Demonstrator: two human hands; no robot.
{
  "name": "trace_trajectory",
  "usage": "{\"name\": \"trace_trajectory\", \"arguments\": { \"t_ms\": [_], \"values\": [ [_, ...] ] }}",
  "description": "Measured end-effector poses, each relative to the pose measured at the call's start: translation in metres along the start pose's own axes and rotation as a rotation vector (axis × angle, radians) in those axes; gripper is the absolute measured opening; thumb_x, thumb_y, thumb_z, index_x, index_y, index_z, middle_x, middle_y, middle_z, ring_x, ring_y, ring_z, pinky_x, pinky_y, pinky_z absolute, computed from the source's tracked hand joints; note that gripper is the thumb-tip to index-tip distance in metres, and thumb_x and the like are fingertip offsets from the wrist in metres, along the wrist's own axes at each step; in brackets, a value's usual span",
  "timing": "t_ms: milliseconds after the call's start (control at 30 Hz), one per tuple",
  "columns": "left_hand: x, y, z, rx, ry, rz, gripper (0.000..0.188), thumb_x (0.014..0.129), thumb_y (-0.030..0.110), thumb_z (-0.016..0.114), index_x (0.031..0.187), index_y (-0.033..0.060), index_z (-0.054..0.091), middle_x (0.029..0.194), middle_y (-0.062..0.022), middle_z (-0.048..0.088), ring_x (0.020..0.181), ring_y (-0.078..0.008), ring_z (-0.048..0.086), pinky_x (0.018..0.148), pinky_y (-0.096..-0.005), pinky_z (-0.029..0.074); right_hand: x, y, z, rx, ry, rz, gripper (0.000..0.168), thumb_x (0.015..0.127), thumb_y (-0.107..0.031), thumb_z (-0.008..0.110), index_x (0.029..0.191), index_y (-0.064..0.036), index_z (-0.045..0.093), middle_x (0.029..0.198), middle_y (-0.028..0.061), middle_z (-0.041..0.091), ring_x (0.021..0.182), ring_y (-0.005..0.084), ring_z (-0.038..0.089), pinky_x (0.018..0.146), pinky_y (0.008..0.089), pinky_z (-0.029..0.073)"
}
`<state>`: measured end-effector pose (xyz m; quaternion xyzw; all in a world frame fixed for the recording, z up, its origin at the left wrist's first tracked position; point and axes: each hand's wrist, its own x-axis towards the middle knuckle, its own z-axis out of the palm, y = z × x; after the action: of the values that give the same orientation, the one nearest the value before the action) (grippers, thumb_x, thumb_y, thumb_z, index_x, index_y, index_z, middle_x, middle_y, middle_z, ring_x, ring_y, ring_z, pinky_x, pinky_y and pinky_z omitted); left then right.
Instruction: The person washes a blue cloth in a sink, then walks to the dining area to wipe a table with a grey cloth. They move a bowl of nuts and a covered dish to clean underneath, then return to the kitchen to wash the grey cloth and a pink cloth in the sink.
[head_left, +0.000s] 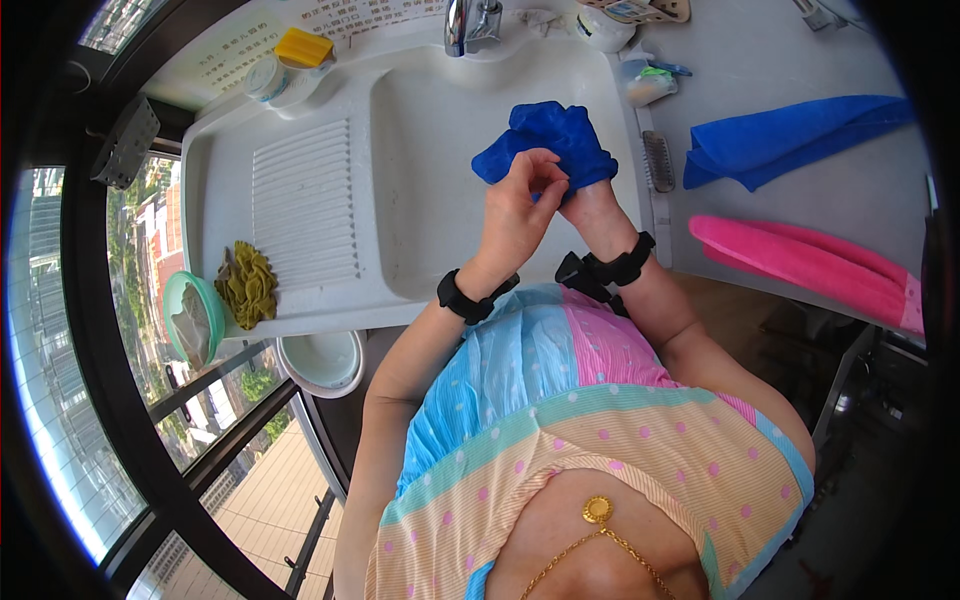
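Over the white sink basin (427, 187), a bunched blue cloth (551, 131) covers most of my right hand (589, 201). Only the wrist and heel of that hand show; its fingers are hidden in the fabric. My left hand (525, 187) is beside it, with thumb and fingertips pinched together at the cloth's near edge. Black straps circle both wrists. A chrome faucet (456, 30) stands at the back of the basin, with no water seen running from it.
Right of the sink, a scrubbing brush (658, 161), a folded blue towel (787, 139) and a pink towel (802, 262) lie on the counter. Left are a ribbed washboard (304, 202), an olive cloth (247, 285), a green bowl (217, 315) and a yellow sponge (304, 46).
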<state>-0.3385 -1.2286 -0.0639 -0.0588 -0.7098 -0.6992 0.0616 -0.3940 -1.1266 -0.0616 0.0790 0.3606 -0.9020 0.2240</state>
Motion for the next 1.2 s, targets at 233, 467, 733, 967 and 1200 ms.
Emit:
{"name": "trace_trajectory", "arguments": {
  "t_ms": [233,467,733,967,1200],
  "values": [
    [0.002,-0.014,-0.018,-0.349,0.134,-0.206,0.021,0.086,0.002,0.059,0.105,0.0002,0.049,0.087,-0.0055,0.058,0.077,-0.0116,0.058,0.072,-0.0252,0.049,0.011,0.009,-0.026,0.059,-0.066,-0.038,0.025,0.093,-0.036,0.044,0.091,-0.012,0.053,0.090,0.0013,0.056,0.087,0.0181,0.056,0.078,0.0344,0.047],
    [0.005,-0.012,-0.055,0.015,0.127,-0.408,0.016,0.088,0.009,0.057,0.102,0.0006,0.056,0.085,-0.0068,0.059,0.074,-0.0120,0.060,0.066,-0.0251,0.050,0.006,-0.003,-0.031,0.101,-0.074,-0.054,0.033,0.094,-0.036,0.041,0.100,-0.006,0.054,0.101,0.0093,0.059,0.095,0.0249,0.058,0.087,0.0386,0.045],
    [-0.003,-0.060,-0.058,0.758,0.067,-0.007,0.028,0.083,0.016,0.063,0.109,0.0070,0.057,0.101,-0.0140,0.059,0.091,-0.0276,0.059,0.070,-0.0329,0.049,-0.001,-0.013,-0.030,0.084,-0.148,-0.031,0.042,0.091,-0.043,0.043,0.107,-0.006,0.055,0.108,0.0107,0.059,0.101,0.0264,0.057,0.090,0.0382,0.044],
    [-0.010,-0.018,-0.023,0.481,-0.129,0.217,0.037,0.082,0.025,0.066,0.110,0.0034,0.055,0.103,-0.0144,0.059,0.094,-0.0287,0.059,0.070,-0.0345,0.049,0.007,0.012,-0.039,0.019,-0.069,0.010,0.036,0.092,-0.044,0.042,0.101,-0.012,0.055,0.097,0.0029,0.058,0.092,0.0177,0.055,0.079,0.0322,0.045],
    [-0.016,-0.033,-0.047,0.321,-0.014,-0.005,0.024,0.087,0.018,0.059,0.104,0.0018,0.057,0.082,-0.0124,0.063,0.071,-0.0241,0.061,0.065,-0.0312,0.049,-0.005,0.025,-0.045,-0.915,-0.106,-0.230,0.025,0.093,-0.027,0.049,0.105,-0.006,0.057,0.096,0.0025,0.058,0.091,0.0182,0.057,0.077,0.0341,0.045]
  ]
}}
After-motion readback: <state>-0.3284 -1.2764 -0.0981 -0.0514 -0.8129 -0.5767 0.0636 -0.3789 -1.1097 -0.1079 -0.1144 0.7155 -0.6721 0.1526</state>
